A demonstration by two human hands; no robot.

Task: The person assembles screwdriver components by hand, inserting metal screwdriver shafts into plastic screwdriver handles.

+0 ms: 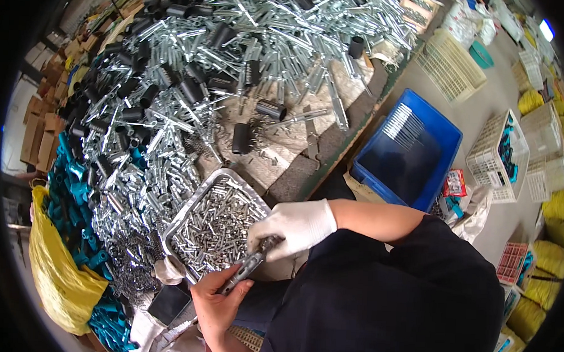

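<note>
My bare left hand [218,301] is closed around the lower end of a grey metal tool part [246,271], a slim piece with a slot in its side. At its upper, darker end my right hand [295,229], in a white glove, is closed with fingers curled in. What exactly the right fingertips pinch is partly hidden. Just beyond both hands lies a metal tray [176,231] filled with small silvery pins. Behind it spreads a large heap of shiny metal rods and parts [280,45]. Black cylindrical sleeves [241,138] lie among them.
Right of the table edge [338,156] stands a blue bin [448,135] holding a row of thin rods. Plastic crates [500,156] stand farther right. At left are teal handles [76,187] and a yellow bag [61,274]. A dark flat rectangular object [169,304] lies beside my left hand.
</note>
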